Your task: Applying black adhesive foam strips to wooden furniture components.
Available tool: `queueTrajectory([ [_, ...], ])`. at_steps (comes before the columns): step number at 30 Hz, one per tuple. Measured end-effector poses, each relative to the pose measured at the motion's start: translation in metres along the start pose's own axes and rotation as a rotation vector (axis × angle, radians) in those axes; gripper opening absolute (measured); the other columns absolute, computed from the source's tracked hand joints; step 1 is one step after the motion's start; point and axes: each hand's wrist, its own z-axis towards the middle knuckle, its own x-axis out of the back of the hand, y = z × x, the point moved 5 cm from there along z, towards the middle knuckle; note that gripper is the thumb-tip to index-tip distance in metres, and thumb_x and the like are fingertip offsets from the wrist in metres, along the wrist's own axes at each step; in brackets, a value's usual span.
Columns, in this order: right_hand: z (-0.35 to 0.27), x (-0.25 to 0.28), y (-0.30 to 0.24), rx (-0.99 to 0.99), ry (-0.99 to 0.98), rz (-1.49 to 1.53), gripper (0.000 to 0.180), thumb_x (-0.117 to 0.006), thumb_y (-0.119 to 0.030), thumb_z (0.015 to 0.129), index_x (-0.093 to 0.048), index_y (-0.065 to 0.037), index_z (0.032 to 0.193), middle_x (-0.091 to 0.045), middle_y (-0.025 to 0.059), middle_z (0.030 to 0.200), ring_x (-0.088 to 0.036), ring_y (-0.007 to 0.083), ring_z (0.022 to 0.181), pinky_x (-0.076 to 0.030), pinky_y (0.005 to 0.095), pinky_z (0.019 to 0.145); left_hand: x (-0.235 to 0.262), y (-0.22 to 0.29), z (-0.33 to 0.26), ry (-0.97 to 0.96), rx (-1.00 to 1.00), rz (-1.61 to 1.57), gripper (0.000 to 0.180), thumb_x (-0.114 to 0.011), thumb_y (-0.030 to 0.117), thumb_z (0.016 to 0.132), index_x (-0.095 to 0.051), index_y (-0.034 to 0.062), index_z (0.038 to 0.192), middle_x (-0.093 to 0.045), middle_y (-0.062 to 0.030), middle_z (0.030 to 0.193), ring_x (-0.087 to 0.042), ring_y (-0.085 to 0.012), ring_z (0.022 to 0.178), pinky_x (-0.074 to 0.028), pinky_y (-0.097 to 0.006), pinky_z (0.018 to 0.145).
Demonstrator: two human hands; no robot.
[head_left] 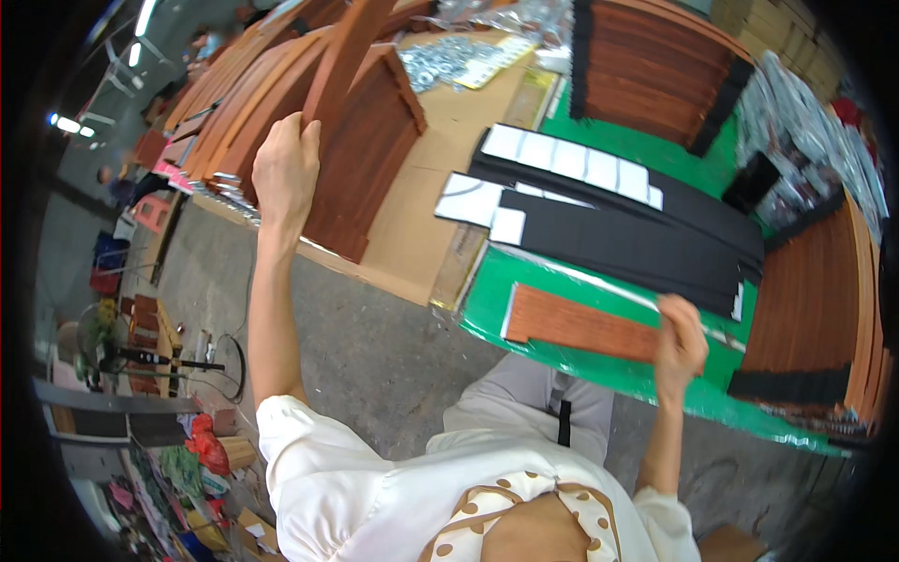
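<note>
My left hand [287, 173] is raised at the upper left, closed around a long reddish-brown wooden board [345, 70] that stands tilted upward. Below it, a wide brown wooden panel [361, 164] leans against a stack of similar boards. My right hand [681, 347] is over the right end of a shorter reddish-brown board [581, 321], which lies flat on the green-covered table [487, 298]. Its fingers are curled and slightly blurred; what they hold, if anything, is hidden. A thin pale strip [599, 281] runs behind that hand, beside black padded panels [618, 239].
Stacked boards [267, 103] stand at the far left, near a heap of metal hardware [449, 61] on cardboard. Black-edged wooden panels stand at the back [651, 70] and right [810, 300]. Clear plastic wrap [787, 122] lies at far right. A fan [98, 351] is at left.
</note>
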Motion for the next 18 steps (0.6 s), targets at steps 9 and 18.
queueTrajectory([
  [9, 0.022, -0.09, -0.08, -0.244, -0.27, 0.62, 0.056, -0.055, -0.023, 0.093, -0.034, 0.007, 0.134, -0.037, 0.0199, 0.137, -0.044, 0.0286, 0.123, -0.041, 0.0376, 0.097, -0.023, 0.169, -0.154, -0.346, 0.359, -1.073, 0.025, -0.057, 0.017, 0.091, -0.06, -0.0043, 0.104, -0.062, -0.0087, 0.084, -0.056, -0.0132, 0.075, -0.045, -0.027, 0.068],
  [18, -0.037, -0.043, -0.034, -0.367, -0.227, 0.267, 0.071, -0.063, -0.033, 0.087, -0.031, 0.01, 0.134, -0.038, 0.0266, 0.131, -0.041, 0.035, 0.123, -0.033, 0.0407, 0.103, -0.028, 0.261, -0.237, -0.677, 0.293, -1.28, 0.025, -0.056, 0.011, 0.091, -0.053, -0.0042, 0.11, -0.055, -0.016, 0.1, -0.057, -0.0256, 0.089, -0.046, -0.032, 0.077],
])
